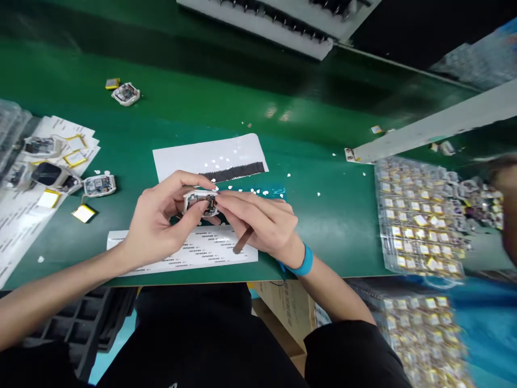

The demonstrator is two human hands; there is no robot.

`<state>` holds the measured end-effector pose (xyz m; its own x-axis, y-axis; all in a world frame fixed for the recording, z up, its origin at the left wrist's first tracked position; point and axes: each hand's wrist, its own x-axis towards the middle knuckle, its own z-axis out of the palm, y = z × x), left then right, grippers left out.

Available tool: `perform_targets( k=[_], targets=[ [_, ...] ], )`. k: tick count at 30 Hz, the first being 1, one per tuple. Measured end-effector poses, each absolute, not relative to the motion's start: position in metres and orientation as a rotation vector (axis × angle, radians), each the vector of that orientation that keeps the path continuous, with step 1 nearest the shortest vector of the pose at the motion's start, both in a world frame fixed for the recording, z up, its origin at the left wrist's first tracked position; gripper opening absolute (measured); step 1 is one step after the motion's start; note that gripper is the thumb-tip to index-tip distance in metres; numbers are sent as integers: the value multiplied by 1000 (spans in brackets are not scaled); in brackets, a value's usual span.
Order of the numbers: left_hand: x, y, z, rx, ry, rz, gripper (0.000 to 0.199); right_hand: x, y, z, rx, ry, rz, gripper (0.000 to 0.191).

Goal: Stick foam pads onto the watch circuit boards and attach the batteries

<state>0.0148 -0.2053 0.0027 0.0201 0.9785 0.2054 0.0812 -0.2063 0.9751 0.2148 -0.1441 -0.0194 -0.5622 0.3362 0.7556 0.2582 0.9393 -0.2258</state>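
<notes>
My left hand point(159, 218) is shut on a small white watch-style casing point(201, 203) with a circuit board showing inside it. My right hand point(258, 221) is close against the casing, its fingertips at the casing's right side. A dark brown stick tool point(243, 241) sits in my right hand, its lower end sticking out below the fingers. Its upper end is hidden, so I cannot tell what it touches. A blue wristband point(302, 262) circles my right wrist.
The bench is green. A sheet with black strips point(232, 172) lies behind my hands and a printed label sheet point(181, 251) below them. Small white bits are scattered about. Loose casings and batteries point(99, 186) lie left, and bagged batteries point(420, 221) right.
</notes>
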Motion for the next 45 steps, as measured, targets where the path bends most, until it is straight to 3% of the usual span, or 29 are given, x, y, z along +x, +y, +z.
perform_targets(
  k=[10, 16, 22, 25, 29, 36, 45],
  targets=[
    [16, -208, -1, 1800, 1404, 1217, 33, 219, -147, -27, -476, -2266, 266, 22],
    [14, -203, 4, 1467, 1322, 1184, 20, 224, -136, -26, -404, -2321, 388, 28],
    [11, -199, 4, 1296, 1219, 1061, 18, 229, -131, -25, -336, -2360, 54, 16],
    [11, -199, 3, 1319, 1239, 1028, 14, 225, -132, -25, -359, -2339, 148, 5],
    [12, -199, 6, 1315, 1183, 980, 7, 219, -135, -27, -464, -2223, 268, 5],
    [10, -195, 15, 1184, 1106, 943, 9, 226, -134, -27, -380, -2339, -25, 20],
    [16, -200, 10, 1242, 1319, 880, 9, 229, -129, -20, -600, -2466, 33, 32]
  ],
)
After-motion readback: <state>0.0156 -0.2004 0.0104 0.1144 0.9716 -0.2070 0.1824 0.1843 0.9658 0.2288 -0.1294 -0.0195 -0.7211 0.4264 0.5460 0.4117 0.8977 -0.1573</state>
